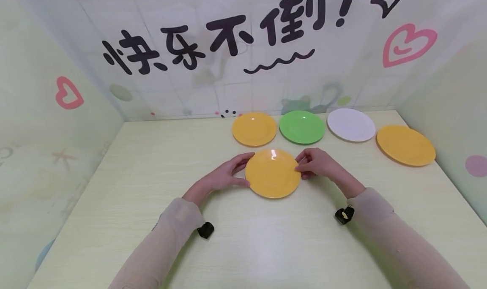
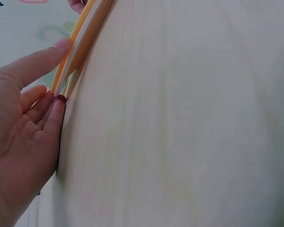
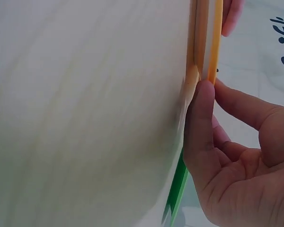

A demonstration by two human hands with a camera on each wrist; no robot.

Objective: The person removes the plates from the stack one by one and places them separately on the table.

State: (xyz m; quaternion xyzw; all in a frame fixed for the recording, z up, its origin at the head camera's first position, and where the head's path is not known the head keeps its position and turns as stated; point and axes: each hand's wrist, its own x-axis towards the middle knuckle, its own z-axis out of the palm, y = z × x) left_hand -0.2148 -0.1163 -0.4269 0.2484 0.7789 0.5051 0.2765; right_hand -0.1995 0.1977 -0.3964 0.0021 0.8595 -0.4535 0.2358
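A round yellow-orange plate (image 1: 273, 173) is held level, close over the middle of the table, between both hands. My left hand (image 1: 224, 174) pinches its left rim, thumb on the upper side and fingertips under the edge in the left wrist view. Opposite it, my right hand (image 1: 318, 164) pinches the right rim between thumb and fingers. Seen edge-on in both wrist views, the held rim (image 3: 217, 52) shows an orange band over a pale band, with darker orange beneath.
Behind the held plate lie another yellow-orange plate (image 1: 254, 129), a green plate (image 1: 302, 127) and a white plate (image 1: 351, 125). Farther right, one more yellow-orange plate (image 1: 406, 145) sits near the table's right edge. Printed walls (image 1: 213, 86) border the pale wooden table (image 1: 243, 246) at the back and sides.
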